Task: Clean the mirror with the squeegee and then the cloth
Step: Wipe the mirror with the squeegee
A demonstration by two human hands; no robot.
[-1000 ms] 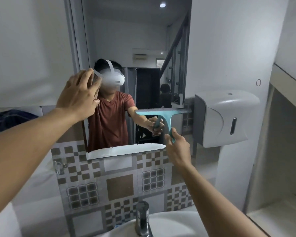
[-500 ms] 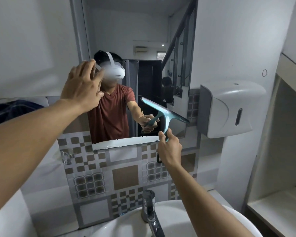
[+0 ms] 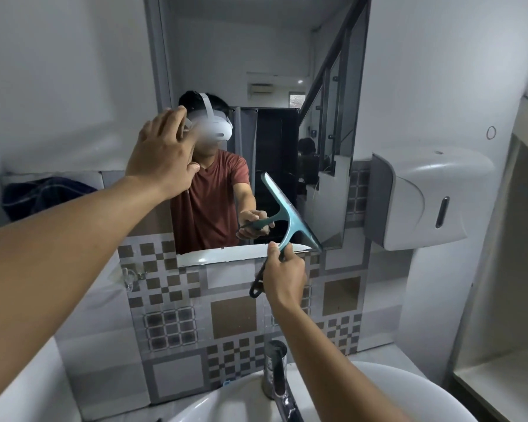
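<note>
The right hand (image 3: 284, 274) is clamped around the handle of the teal squeegee (image 3: 288, 213), whose blade lies tilted against the lower right part of the mirror (image 3: 256, 56). The left hand (image 3: 162, 156), fingers spread flat, presses the mirror's left edge. A dark cloth (image 3: 46, 193) lies left of the mirror. No readable writing shows.

A white wall dispenser (image 3: 421, 199) hangs at the right; below, a chrome tap (image 3: 276, 376) stands over a white basin (image 3: 409, 388), backed by patterned tiles (image 3: 232, 315), with dark blue fabric (image 3: 46, 193) bunched at left
</note>
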